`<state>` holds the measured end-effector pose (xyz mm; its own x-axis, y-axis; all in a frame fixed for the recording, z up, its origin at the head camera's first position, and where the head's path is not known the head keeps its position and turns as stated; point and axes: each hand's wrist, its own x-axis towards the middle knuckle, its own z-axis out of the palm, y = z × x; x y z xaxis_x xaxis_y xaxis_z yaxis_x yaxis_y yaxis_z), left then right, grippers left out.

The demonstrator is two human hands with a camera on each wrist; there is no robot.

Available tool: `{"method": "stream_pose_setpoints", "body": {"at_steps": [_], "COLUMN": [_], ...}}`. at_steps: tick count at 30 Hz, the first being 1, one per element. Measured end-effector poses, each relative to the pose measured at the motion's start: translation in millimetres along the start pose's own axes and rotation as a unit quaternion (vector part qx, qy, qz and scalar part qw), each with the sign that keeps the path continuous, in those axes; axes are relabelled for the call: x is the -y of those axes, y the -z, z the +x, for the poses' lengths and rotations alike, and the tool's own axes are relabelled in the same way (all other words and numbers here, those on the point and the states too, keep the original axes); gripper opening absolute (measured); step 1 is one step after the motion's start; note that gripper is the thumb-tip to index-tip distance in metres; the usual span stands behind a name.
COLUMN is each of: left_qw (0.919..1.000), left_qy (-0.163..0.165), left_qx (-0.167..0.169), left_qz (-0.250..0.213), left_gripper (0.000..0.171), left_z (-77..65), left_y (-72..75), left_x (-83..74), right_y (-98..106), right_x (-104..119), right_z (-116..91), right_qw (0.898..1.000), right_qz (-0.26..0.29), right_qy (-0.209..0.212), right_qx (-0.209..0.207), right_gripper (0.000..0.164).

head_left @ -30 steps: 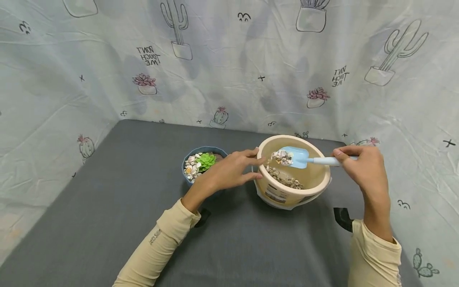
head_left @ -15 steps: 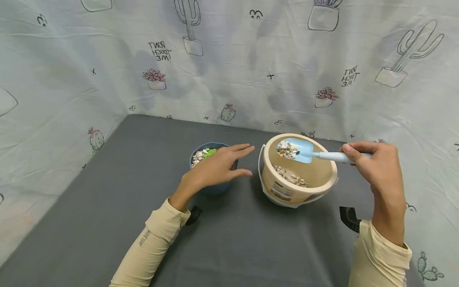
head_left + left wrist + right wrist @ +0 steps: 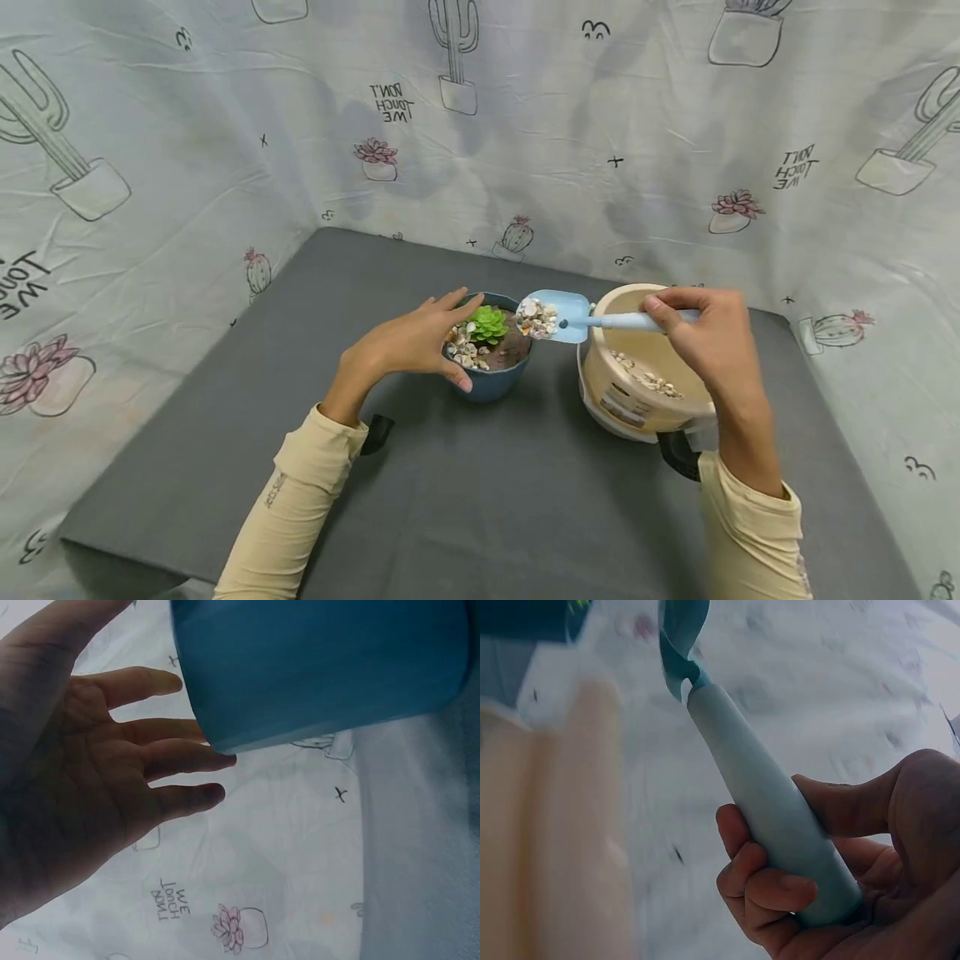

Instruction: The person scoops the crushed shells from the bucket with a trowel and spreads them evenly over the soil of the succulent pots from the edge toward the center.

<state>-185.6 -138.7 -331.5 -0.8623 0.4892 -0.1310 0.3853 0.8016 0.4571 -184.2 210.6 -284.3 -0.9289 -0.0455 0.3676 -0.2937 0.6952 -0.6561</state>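
Note:
My right hand (image 3: 708, 337) grips the white handle of a light blue trowel (image 3: 573, 310). A heap of shell bits and small stones (image 3: 537, 318) lies on its blade, which is level between the bucket and the pot. In the right wrist view, fingers and thumb wrap round the trowel handle (image 3: 757, 787). My left hand (image 3: 405, 343) is spread at the left side of a blue pot (image 3: 491, 385); whether it touches the pot I cannot tell. Inside the pot are a green succulent (image 3: 488, 325), pale shells (image 3: 467, 350) on the left and bare brown soil (image 3: 512, 348) on the right.
A cream bucket (image 3: 600, 375) stands right of the pot, under my right hand, with more shells and stones (image 3: 647, 375) at its bottom. Grey cloth (image 3: 480, 500) covers the table. A cactus-print curtain (image 3: 555, 192) hangs behind and at both sides.
My right hand has carried the loaded trowel left, from over the bucket to the pot's right edge. My left hand has gone from the bucket rim to the pot's left side.

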Motion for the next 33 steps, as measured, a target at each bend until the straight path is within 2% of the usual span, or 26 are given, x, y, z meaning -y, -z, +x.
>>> {"method": "stream_pose_setpoints", "body": {"at_steps": [6,14,18,27,33], "left_qw": [1.0,0.9997,0.9995,0.9996,0.998], "left_qy": [0.006,0.0,0.002,0.008,0.061], "left_qx": [0.002,0.019,0.02,0.019,0.016], "left_qz": [0.002,-0.012,-0.023,-0.017,0.005], "left_gripper": [0.121,0.122,0.122,0.12,0.125], "left_z": [4.8,8.2,8.3,8.4,4.5], "left_y": [0.6,-1.5,-1.9,-1.2,-4.0], "left_x": [7.7,11.8,11.9,12.6,1.0], "right_y": [-31,-46,-48,-52,-50], "right_x": [25,63,78,103,108], "right_z": [2,8,5,-5,-10], "right_qw": [0.998,0.987,0.981,0.966,0.962], "right_qz": [-0.012,-0.086,-0.117,-0.153,-0.154], "right_qy": [0.048,0.097,0.126,0.204,0.225], "right_qx": [0.048,0.095,0.09,0.048,0.03], "right_gripper": [0.014,0.015,0.015,0.014,0.012]}}
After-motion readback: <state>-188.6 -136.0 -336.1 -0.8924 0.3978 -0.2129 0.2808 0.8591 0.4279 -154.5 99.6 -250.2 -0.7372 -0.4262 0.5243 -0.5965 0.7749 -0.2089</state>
